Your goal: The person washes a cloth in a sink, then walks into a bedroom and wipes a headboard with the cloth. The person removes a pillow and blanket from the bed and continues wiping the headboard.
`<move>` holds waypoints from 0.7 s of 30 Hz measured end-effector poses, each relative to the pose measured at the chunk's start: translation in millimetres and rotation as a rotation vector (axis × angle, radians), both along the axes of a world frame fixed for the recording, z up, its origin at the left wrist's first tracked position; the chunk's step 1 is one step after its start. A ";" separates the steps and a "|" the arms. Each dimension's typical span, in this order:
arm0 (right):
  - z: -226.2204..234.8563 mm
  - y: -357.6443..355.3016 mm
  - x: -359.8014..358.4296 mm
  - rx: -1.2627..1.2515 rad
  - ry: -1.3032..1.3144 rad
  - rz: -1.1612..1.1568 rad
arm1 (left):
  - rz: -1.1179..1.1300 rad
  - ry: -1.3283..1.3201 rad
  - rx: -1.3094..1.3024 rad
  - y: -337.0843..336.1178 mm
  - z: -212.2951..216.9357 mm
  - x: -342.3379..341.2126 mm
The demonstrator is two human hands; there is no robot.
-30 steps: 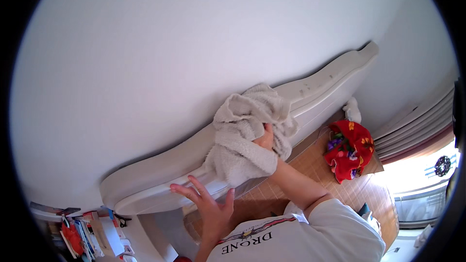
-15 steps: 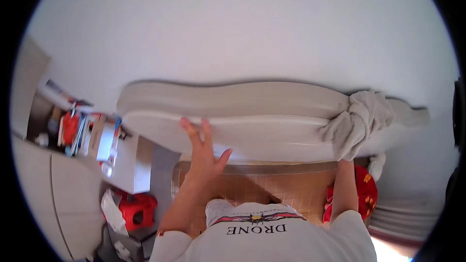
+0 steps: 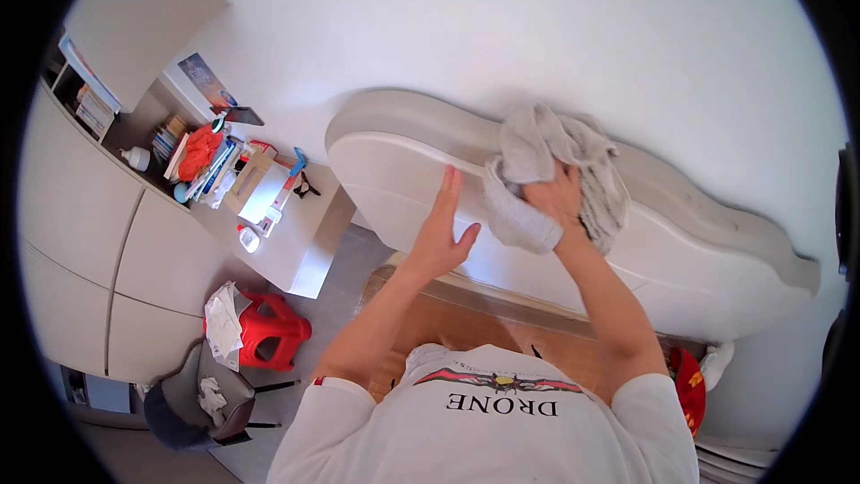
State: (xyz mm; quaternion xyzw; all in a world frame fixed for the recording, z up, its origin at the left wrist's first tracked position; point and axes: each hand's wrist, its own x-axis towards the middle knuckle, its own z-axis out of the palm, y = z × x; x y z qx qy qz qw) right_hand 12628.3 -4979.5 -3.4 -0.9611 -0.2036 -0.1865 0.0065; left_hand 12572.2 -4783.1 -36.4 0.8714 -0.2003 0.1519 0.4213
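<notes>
One towel (image 3: pixel 527 157), clasped in the right grip (image 3: pixel 557 197), lies against the headboard (image 3: pixel 699 255) — the left grip (image 3: pixel 437 246) nearby, thumb apart.

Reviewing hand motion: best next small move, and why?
I'd probably slide the right hand, now on the beige towel, slightly right along the headboard: uncovered surface stretches that way, while the empty left hand sits close on the towel's other side, leaving little room leftward.
</notes>
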 end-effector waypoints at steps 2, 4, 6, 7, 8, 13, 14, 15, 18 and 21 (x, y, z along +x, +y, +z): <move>-32.8 -37.5 -6.3 0.072 0.008 -0.047 | 0.054 0.136 -0.138 26.7 -16.5 -10.8; -45.3 -90.8 -40.9 0.150 0.150 -0.113 | 0.092 0.347 -0.262 64.9 -43.4 -37.2; -61.9 -133.0 -47.7 0.126 -0.111 0.032 | 0.210 0.483 -0.246 103.2 -79.3 -71.6; -61.9 -141.8 -47.1 0.106 -0.226 0.082 | 0.257 0.524 -0.315 118.4 -100.0 -86.8; -49.0 -138.2 -50.4 0.085 -0.285 0.100 | 0.302 0.576 -0.380 129.1 -123.3 -103.9; -12.0 -26.7 -24.5 0.103 0.023 0.125 | 0.425 0.692 -0.635 125.9 -195.9 -147.2; -27.3 1.1 -15.4 0.067 0.006 0.157 | 0.414 0.709 -0.645 119.9 -196.0 -146.0; -40.8 29.0 -6.4 0.031 -0.014 0.190 | 0.385 0.701 -0.661 116.1 -191.8 -142.7; -46.1 104.7 15.0 0.029 -0.019 0.234 | 0.350 0.664 -0.725 121.8 -189.1 -137.0; -29.2 172.3 33.4 0.043 -0.060 0.270 | 0.431 0.656 -0.768 137.9 -208.7 -149.1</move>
